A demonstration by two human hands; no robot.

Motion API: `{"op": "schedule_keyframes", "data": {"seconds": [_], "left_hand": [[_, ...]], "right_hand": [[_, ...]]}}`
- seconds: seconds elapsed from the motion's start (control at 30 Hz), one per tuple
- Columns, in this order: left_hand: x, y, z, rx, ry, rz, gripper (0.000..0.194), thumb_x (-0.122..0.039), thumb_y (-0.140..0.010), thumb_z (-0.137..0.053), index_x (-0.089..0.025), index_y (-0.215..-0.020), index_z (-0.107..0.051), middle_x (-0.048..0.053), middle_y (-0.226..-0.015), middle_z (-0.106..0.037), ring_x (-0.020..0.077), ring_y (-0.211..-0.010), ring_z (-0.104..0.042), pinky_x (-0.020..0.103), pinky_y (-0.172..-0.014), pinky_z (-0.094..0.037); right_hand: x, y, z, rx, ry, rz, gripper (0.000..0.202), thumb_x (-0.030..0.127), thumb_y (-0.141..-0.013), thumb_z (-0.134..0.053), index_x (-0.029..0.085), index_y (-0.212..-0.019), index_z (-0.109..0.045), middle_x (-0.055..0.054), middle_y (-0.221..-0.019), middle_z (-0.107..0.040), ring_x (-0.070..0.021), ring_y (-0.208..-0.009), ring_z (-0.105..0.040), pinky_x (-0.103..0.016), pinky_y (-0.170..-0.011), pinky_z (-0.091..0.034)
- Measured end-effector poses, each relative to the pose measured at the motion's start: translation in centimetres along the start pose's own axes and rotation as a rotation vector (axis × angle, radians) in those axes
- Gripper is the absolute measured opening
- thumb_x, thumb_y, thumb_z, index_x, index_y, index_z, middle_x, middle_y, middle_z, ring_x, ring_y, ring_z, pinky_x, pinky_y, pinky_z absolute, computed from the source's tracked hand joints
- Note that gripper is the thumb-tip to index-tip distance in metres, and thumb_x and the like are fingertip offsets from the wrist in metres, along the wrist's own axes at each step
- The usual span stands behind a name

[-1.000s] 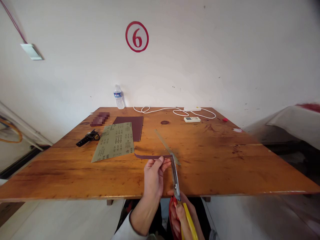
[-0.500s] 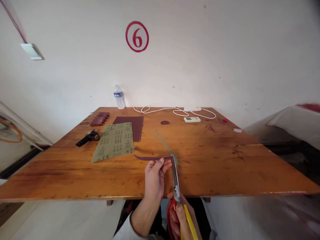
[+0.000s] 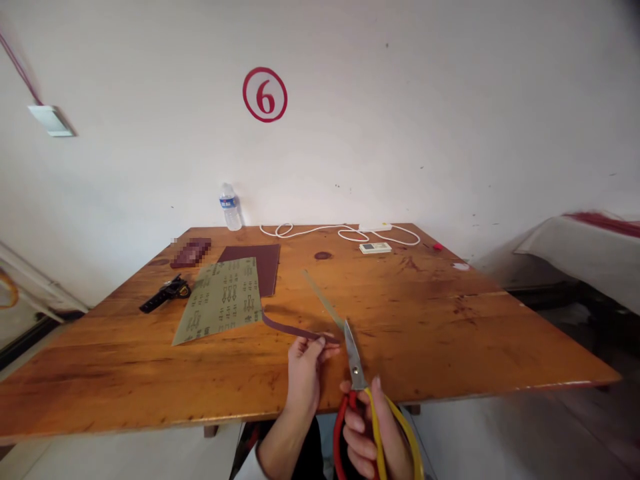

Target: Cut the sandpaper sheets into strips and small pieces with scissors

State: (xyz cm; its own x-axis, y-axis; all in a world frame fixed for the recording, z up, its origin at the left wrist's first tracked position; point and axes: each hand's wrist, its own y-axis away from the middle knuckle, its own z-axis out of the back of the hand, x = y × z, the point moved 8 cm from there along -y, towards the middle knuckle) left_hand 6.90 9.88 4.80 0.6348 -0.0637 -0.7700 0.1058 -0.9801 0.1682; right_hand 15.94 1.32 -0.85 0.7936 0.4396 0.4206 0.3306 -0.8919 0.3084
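Between thumb and fingers, my left hand pinches one end of a narrow dark red strip, whose other end curls up beside a printed sheet. My right hand is wrapped round scissors with one red and one yellow handle; their blades look closed and point away from me, just right of the strip's end. Past the blade tips a thin greenish strip lies on the table. The greenish printed sheet partly covers a dark red sheet.
On the wooden table are a black strap-like item, a blurred dark red box, a water bottle, a white cable with power strip and a pale remote. A wall stands behind.
The scissors have come away from the dark red strip and their handles have spread wider apart. My left hand has lowered the strip's end slightly. The view has shifted, too.
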Motion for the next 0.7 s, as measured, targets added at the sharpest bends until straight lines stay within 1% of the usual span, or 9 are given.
{"op": "schedule_keyframes", "data": {"seconds": [0.07,0.1,0.23,0.3,0.37,0.43,0.5,0.57,0.7], "left_hand": [[0.1,0.4,-0.2,0.046,-0.118,-0.015,0.021,-0.028,-0.06,-0.082,-0.014,-0.068,-0.068,0.005,-0.069,-0.074,0.0173,-0.059,-0.069,0.028,-0.059,-0.057],[0.2,0.5,-0.3,0.069,-0.178,-0.022,0.02,-0.028,-0.063,-0.081,-0.015,-0.069,-0.067,0.004,-0.066,-0.073,0.0177,-0.058,-0.069,0.028,-0.058,-0.056],[0.6,0.9,-0.9,0.161,-0.321,-0.02,0.015,-0.031,-0.07,-0.074,-0.018,-0.071,-0.064,0.001,-0.057,-0.069,0.0161,-0.044,-0.061,0.028,-0.051,-0.05],[0.5,1.0,-1.1,0.172,-0.361,-0.039,0.013,-0.03,-0.069,-0.072,-0.019,-0.069,-0.064,0.001,-0.057,-0.068,0.0165,-0.045,-0.06,0.029,-0.052,-0.049],[0.2,1.1,-1.2,0.165,-0.401,-0.076,0.011,-0.028,-0.067,-0.071,-0.02,-0.067,-0.064,0.002,-0.058,-0.069,0.0179,-0.051,-0.063,0.029,-0.055,-0.05],[0.1,1.2,-1.3,0.17,-0.44,-0.103,0.009,-0.027,-0.067,-0.069,-0.02,-0.067,-0.064,0.003,-0.061,-0.07,0.0193,-0.057,-0.064,0.03,-0.06,-0.051],[0.2,1.3,-1.5,0.194,-0.485,-0.117,0.007,-0.025,-0.068,-0.066,-0.019,-0.066,-0.064,0.003,-0.062,-0.069,0.0199,-0.059,-0.064,0.03,-0.062,-0.05],[0.3,1.4,-1.7,0.225,-0.527,-0.13,0.005,-0.024,-0.07,-0.063,-0.02,-0.066,-0.063,0.004,-0.063,-0.068,0.0199,-0.061,-0.064,0.031,-0.063,-0.05],[0.3,1.6,-2.0,0.263,-0.557,-0.154,0.004,-0.022,-0.072,-0.061,-0.02,-0.068,-0.061,0.003,-0.066,-0.067,0.0203,-0.064,-0.064,0.031,-0.066,-0.049]], "right_hand": [[0.8,-0.2,-0.7,0.108,-0.086,-0.016,0.053,0.065,-0.065,-0.084,0.019,-0.091,-0.078,0.008,-0.05,-0.058,-0.0018,-0.03,-0.032,-0.012,-0.026,-0.034],[1.0,-0.4,-0.9,0.142,-0.113,-0.011,0.05,0.063,-0.067,-0.084,0.019,-0.092,-0.078,0.008,-0.051,-0.058,-0.0015,-0.03,-0.031,-0.012,-0.026,-0.033],[1.0,-0.9,-1.1,0.201,-0.144,0.006,0.044,0.06,-0.073,-0.082,0.018,-0.086,-0.077,0.006,-0.054,-0.06,-0.0024,-0.032,-0.033,-0.013,-0.028,-0.034],[0.8,-1.0,-1.1,0.207,-0.145,0.012,0.042,0.059,-0.072,-0.083,0.019,-0.084,-0.077,0.006,-0.054,-0.062,-0.0027,-0.031,-0.035,-0.014,-0.028,-0.036],[0.6,-1.0,-1.2,0.21,-0.14,0.005,0.043,0.061,-0.071,-0.083,0.02,-0.084,-0.077,0.006,-0.054,-0.063,-0.0034,-0.03,-0.037,-0.014,-0.028,-0.037],[0.3,-0.8,-1.3,0.215,-0.108,-0.028,0.047,0.065,-0.071,-0.08,0.019,-0.073,-0.075,0.006,-0.048,-0.061,-0.0048,-0.029,-0.041,-0.015,-0.028,-0.038],[0.0,-0.7,-1.4,0.217,-0.064,-0.051,0.054,0.07,-0.071,-0.076,0.017,-0.06,-0.07,0.006,-0.039,-0.054,-0.0058,-0.027,-0.043,-0.014,-0.027,-0.037],[0.1,-0.6,-1.4,0.206,-0.045,-0.032,0.058,0.071,-0.07,-0.076,0.016,-0.055,-0.065,0.007,-0.037,-0.052,-0.0051,-0.026,-0.042,-0.014,-0.027,-0.034],[0.4,-0.5,-1.2,0.149,-0.094,0.03,0.048,0.065,-0.067,-0.083,0.018,-0.069,-0.071,0.006,-0.048,-0.062,-0.0043,-0.026,-0.042,-0.014,-0.025,-0.034]]}}
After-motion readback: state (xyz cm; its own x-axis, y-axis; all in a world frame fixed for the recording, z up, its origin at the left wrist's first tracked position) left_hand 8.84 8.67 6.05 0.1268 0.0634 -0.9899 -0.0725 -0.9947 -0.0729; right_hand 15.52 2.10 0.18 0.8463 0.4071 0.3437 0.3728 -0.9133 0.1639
